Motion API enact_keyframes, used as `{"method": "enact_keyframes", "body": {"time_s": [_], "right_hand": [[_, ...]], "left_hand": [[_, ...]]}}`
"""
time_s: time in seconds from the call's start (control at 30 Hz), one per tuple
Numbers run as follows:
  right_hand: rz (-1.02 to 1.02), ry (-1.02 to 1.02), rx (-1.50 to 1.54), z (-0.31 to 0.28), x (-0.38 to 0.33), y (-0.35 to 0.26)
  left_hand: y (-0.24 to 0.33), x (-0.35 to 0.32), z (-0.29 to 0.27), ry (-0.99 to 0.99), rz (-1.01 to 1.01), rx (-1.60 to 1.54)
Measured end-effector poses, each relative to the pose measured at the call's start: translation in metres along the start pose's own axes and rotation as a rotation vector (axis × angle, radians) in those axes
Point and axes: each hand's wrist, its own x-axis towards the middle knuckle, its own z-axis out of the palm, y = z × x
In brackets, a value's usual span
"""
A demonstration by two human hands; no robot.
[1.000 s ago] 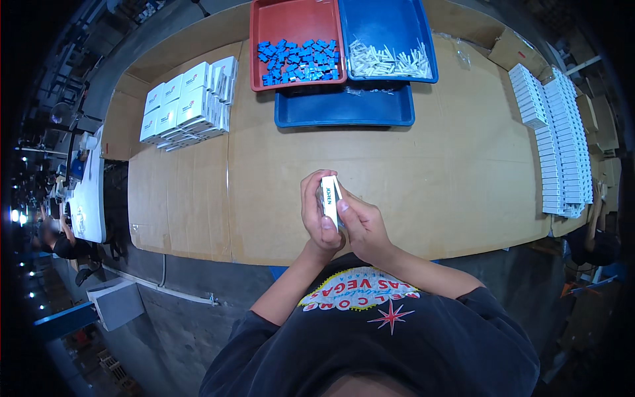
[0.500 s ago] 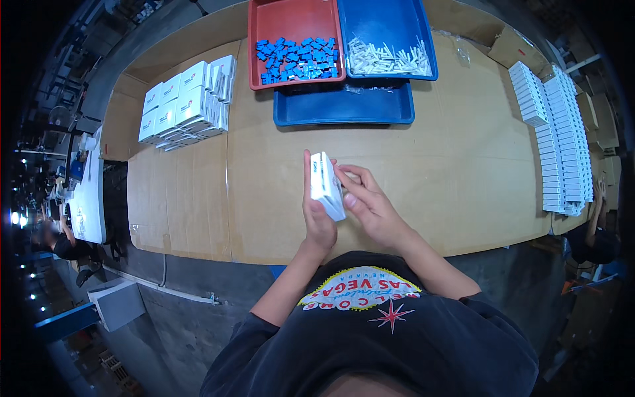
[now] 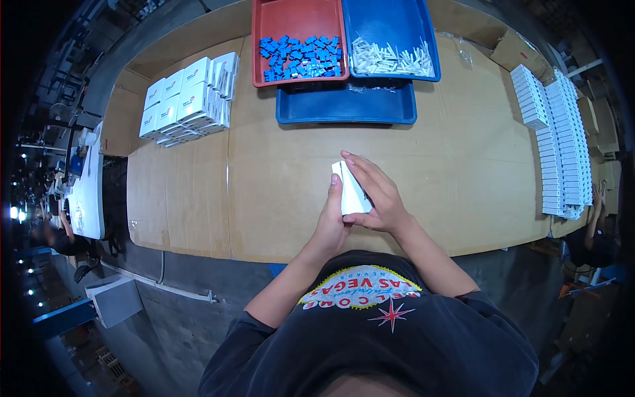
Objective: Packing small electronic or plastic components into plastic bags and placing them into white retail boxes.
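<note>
Between my two hands I hold a small white box (image 3: 352,193), tilted above the near middle of the cardboard-covered table (image 3: 284,178). My left hand (image 3: 331,215) grips its left side, thumb lying along the edge. Across the right side lies my right hand (image 3: 380,195), its fingers together and stretched over the far end, thumb at the near end. The palms hide much of the box. A thin dark line runs along its upper edge.
Beyond my hands stand a blue tray (image 3: 344,118), a red tray (image 3: 297,16) with blue pieces (image 3: 301,58) and another blue tray (image 3: 390,16) with white sticks (image 3: 393,59). White boxes are stacked at left (image 3: 175,106); rows of white boxes (image 3: 562,145) line the right. People work at both sides.
The box has turned in my hands and shifted slightly right, so its printed side no longer shows. My right hand has moved from fingering its edge to pressing flat along its side.
</note>
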Motion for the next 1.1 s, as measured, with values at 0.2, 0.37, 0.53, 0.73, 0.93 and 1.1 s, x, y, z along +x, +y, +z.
{"method": "enact_keyframes", "body": {"time_s": [0.2,0.37,0.53,0.73,0.93,1.1], "right_hand": [[-0.063,0.136,0.031,0.011,-0.004,0.001],[-0.039,0.129,0.038,0.01,-0.006,0.0],[0.47,0.196,0.564,0.012,-0.006,-0.009],[0.381,0.106,0.441,-0.001,-0.004,-0.011],[0.269,-0.072,0.284,0.001,-0.011,-0.013],[0.19,-0.021,0.156,0.01,-0.02,-0.002]], "left_hand": [[-0.002,0.0,-0.01,-0.006,-0.028,0.053],[-0.01,0.001,-0.013,0.015,-0.027,0.042],[-0.018,0.013,-0.014,-0.012,0.637,0.768],[-0.014,0.016,-0.028,0.037,0.329,0.234],[-0.023,0.022,-0.035,0.173,0.241,0.181],[-0.021,0.017,-0.019,0.223,0.247,0.24]]}}
